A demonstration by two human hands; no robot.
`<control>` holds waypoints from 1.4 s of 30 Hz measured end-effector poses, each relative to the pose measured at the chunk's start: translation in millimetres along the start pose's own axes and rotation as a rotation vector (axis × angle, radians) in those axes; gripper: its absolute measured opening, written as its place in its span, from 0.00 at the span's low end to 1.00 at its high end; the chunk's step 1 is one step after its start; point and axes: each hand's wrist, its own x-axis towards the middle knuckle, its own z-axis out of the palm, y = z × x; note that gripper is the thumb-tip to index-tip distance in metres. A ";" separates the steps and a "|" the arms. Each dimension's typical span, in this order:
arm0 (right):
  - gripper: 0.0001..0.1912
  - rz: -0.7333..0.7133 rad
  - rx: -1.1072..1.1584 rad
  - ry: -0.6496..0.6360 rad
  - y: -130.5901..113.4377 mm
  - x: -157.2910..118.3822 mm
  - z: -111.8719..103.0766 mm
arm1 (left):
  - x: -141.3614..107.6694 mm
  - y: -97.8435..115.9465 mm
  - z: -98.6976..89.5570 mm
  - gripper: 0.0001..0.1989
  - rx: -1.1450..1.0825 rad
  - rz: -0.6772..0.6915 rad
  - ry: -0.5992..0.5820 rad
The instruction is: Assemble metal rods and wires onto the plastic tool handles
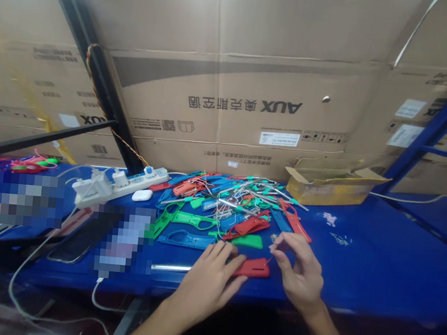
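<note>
Near the front edge of the blue table, a red plastic casing [253, 267] with a dark slot lies flat. My left hand [214, 273] is closed on it, thumb and fingers on its left part, and a metal tube [171, 268] shows on the far side of that hand. My right hand [296, 270] pinches a small part [273, 239] just above the casing's right end; a thin wire runs down from it toward the casing. What the part is cannot be made out. A green casing [249, 241] and a blue casing [186, 239] lie just behind.
Behind the hands spreads a pile of coloured casings, metal tubes and wires [239, 205]. An open cardboard box [331, 191] stands at the back right. On the left are a power strip [106, 191], a white case [141, 196], a phone [84, 236] and cables.
</note>
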 end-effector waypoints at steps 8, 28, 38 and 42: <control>0.26 0.078 0.016 -0.039 4.3 -10.8 1.5 | -0.7 0.9 -0.4 0.15 0.003 -0.008 -0.019; 0.26 0.071 -0.025 0.003 1.8 -9.4 2.3 | -1.1 -0.2 0.7 0.16 -0.022 -0.021 -0.040; 0.29 0.032 -0.016 -0.011 -1.5 -8.7 2.5 | -1.3 -1.0 1.7 0.16 -0.010 -0.015 -0.035; 0.32 0.001 -0.001 -0.013 1.8 -9.0 1.8 | -0.9 -0.8 0.9 0.16 0.001 -0.016 -0.030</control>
